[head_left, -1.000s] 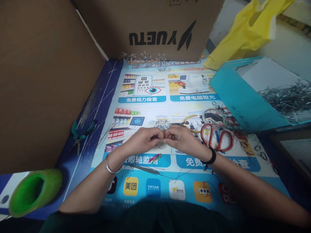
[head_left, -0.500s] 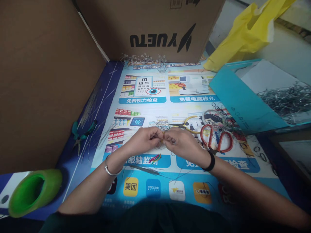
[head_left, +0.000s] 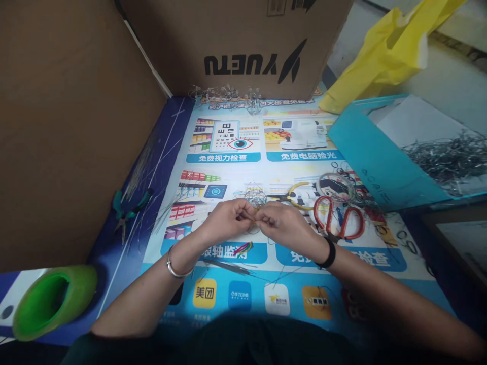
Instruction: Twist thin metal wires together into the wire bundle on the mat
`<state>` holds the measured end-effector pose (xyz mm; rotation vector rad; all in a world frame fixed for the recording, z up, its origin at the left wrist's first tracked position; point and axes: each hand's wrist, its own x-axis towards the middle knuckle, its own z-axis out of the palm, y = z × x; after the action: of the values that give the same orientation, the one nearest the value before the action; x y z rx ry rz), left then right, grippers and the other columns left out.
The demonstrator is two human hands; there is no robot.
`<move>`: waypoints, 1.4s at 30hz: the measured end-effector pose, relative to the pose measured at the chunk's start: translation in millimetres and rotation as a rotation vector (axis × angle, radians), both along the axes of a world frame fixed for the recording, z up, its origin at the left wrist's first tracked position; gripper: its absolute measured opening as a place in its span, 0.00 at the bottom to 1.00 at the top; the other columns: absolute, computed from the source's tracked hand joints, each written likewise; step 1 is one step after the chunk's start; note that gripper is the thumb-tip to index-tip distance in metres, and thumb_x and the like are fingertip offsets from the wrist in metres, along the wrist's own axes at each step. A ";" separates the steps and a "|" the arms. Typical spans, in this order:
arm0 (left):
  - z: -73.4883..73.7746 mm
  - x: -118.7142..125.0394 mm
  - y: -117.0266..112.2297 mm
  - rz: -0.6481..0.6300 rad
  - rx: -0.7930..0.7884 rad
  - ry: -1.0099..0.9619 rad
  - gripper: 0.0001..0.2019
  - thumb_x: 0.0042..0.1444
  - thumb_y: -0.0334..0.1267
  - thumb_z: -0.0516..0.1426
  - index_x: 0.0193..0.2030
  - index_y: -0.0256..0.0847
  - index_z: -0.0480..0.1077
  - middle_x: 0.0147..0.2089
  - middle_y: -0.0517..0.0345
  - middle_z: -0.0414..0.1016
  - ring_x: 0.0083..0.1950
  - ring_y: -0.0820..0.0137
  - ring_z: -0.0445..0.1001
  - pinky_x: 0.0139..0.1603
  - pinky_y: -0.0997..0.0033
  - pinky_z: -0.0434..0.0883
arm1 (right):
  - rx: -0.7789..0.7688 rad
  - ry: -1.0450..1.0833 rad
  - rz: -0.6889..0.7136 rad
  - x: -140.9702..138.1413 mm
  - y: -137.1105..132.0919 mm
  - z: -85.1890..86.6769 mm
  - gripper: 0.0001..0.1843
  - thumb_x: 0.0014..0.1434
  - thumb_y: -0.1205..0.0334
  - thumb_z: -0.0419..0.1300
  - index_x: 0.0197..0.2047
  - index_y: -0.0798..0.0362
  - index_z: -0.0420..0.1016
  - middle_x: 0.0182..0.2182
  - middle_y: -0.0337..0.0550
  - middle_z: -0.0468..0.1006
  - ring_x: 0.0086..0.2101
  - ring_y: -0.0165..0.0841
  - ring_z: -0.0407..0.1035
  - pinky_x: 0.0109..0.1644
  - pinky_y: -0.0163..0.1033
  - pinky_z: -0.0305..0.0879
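My left hand (head_left: 227, 219) and my right hand (head_left: 284, 221) meet over the printed sheet, thumbs and fingertips pinched together. Between them is a small wire piece (head_left: 254, 194), whose thin looped strands show just beyond the fingers. The exact part gripped is mostly covered by the fingertips. Black-tipped pliers with yellow handles (head_left: 300, 195) lie just past my right hand. Red-handled cutters (head_left: 338, 218) rest by my right wrist. A small bundle of coloured strands (head_left: 243, 249) and some straight grey wires (head_left: 224, 266) lie nearer to me.
A cardboard box (head_left: 243, 30) stands at the back, with small wire pieces (head_left: 228, 93) before it. On the left are teal pliers (head_left: 124, 215), loose wires and a tape roll (head_left: 81, 299). To the right sit a blue box (head_left: 384, 157) of wire clippings and a yellow bag (head_left: 376, 61).
My fingertips have shifted slightly around the wire piece, and the two hands stay together in the same place. Everything else lies as before.
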<state>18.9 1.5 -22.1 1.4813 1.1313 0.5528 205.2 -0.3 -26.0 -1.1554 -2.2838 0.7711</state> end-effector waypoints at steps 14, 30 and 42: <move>-1.9 0.8 0.5 0.004 0.056 0.025 0.05 0.47 0.32 0.58 0.32 0.37 0.67 0.28 0.62 0.71 0.28 0.77 0.68 0.29 0.78 0.65 | -0.095 0.027 0.042 3.2 5.0 3.0 0.08 0.54 0.73 0.56 0.28 0.53 0.73 0.25 0.37 0.73 0.28 0.27 0.65 0.32 0.32 0.56; -3.7 2.5 0.3 0.021 0.049 0.066 0.05 0.45 0.30 0.58 0.31 0.38 0.67 0.28 0.62 0.74 0.29 0.75 0.72 0.29 0.78 0.67 | 0.068 -0.117 -0.001 -2.4 -1.4 4.1 0.11 0.52 0.74 0.54 0.22 0.54 0.69 0.22 0.38 0.69 0.26 0.27 0.61 0.30 0.33 0.50; 4.6 4.4 2.4 0.081 -0.193 -0.058 0.09 0.40 0.23 0.54 0.30 0.38 0.65 0.23 0.64 0.73 0.26 0.75 0.73 0.28 0.77 0.67 | 0.563 -0.331 -0.008 -7.6 -17.8 -4.1 0.11 0.59 0.69 0.52 0.29 0.56 0.73 0.26 0.46 0.73 0.29 0.35 0.63 0.34 0.41 0.52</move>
<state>23.3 3.9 -17.5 1.2506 1.1690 0.5239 197.6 -18.1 -30.0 -1.0694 -2.5151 -0.0934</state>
